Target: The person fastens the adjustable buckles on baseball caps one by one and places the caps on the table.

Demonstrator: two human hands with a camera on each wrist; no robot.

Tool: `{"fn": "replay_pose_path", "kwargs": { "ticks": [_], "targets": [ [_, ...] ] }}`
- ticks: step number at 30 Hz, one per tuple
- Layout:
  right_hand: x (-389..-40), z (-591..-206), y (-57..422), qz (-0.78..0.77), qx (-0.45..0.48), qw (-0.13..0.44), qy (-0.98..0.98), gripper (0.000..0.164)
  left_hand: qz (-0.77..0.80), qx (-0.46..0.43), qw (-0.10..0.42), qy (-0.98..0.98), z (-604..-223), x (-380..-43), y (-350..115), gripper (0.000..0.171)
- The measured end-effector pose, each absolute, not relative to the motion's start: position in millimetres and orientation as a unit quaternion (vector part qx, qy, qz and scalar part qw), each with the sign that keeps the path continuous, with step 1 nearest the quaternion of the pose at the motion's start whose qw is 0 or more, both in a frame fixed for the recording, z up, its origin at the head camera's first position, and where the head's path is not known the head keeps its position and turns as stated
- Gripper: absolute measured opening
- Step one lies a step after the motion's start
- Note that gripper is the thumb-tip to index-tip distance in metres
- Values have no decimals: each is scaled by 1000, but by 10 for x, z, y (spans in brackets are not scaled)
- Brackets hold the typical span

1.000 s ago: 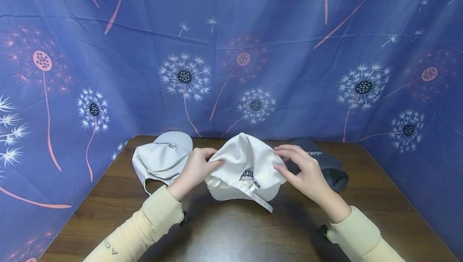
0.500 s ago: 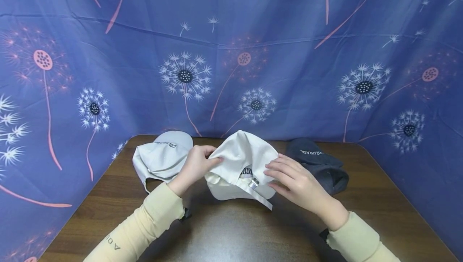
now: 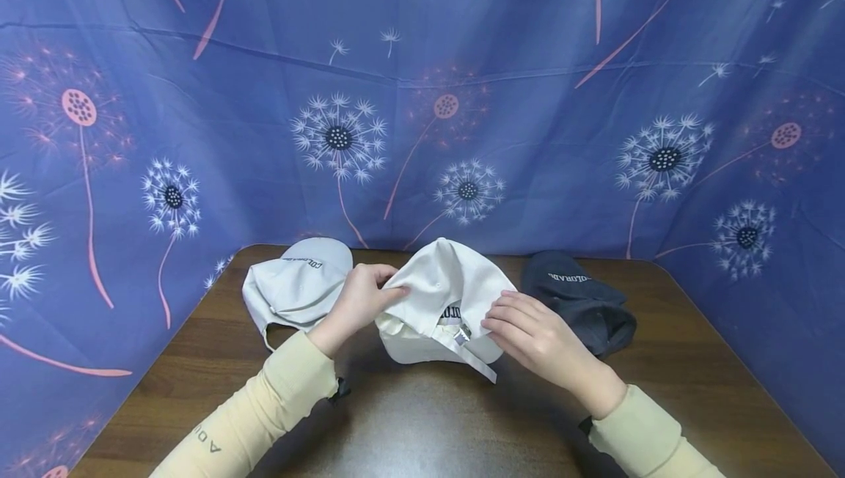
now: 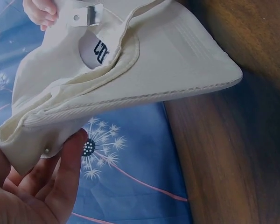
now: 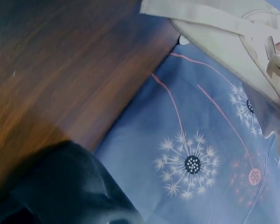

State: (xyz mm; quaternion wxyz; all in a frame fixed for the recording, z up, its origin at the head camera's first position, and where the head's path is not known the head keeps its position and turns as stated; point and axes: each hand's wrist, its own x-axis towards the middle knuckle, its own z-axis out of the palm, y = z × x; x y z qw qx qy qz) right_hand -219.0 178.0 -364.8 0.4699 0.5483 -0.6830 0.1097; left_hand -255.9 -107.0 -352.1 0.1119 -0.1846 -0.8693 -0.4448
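Note:
A white baseball cap (image 3: 478, 269) is held up over the table, its back opening and strap facing me and its brim lowest. My left hand (image 3: 356, 302) pinches the cap's left edge between thumb and fingers; the left wrist view shows the fingers (image 4: 67, 175) under the folded fabric. At the right edge, my right hand (image 3: 544, 339) grips the cap beside the metal buckle (image 4: 86, 16), fingers curled over the fabric. The strap's loose end (image 3: 480, 369) hangs down to the right. Dark lettering (image 4: 101, 51) shows through the back opening.
On the left of the wooden table (image 3: 422, 434) lies a light grey cap (image 3: 297, 291), lettering upward. A dark cap (image 3: 584, 313) lies at the back right, close behind my right hand. A blue dandelion-print cloth (image 3: 409, 133) hangs behind and at both sides.
My right hand has shifted left and lower on the cap, from spread fingers at its upper right side to a hold near the buckle. The left hand has barely moved.

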Motion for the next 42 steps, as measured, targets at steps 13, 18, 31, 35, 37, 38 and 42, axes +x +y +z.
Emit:
{"fn": "replay_pose_path", "kwargs": {
  "ticks": [13,18,31,35,37,38,42],
  "targets": [
    [-2193,-3653,1725,265,526,449,-672,15,-433,-185,118,-875,-3487,-2523,-1058,13],
    [-2170,-3601,1687,319,504,438,-673,18,-412,-193,121,-882,-3481,-2507,-1066,15],
    [-2174,-3504,1666,410,469,397,-673,8,-362,-187,124,-905,-3436,-2394,-1045,39],
    [-2115,-3433,1641,437,447,381,-681,6,-349,-188,127,-909,-3400,-2348,-1027,55],
    [-2064,-3367,1614,449,433,375,-686,6,-339,-192,133,-911,-3388,-2322,-1015,63],
    [-2037,-3332,1599,455,427,371,-688,7,-332,-195,138,-912,-3385,-2310,-1010,67],
    [-1969,-3240,1562,470,403,356,-700,12,-312,-208,148,-915,-3367,-2261,-987,74]
  ]
}}
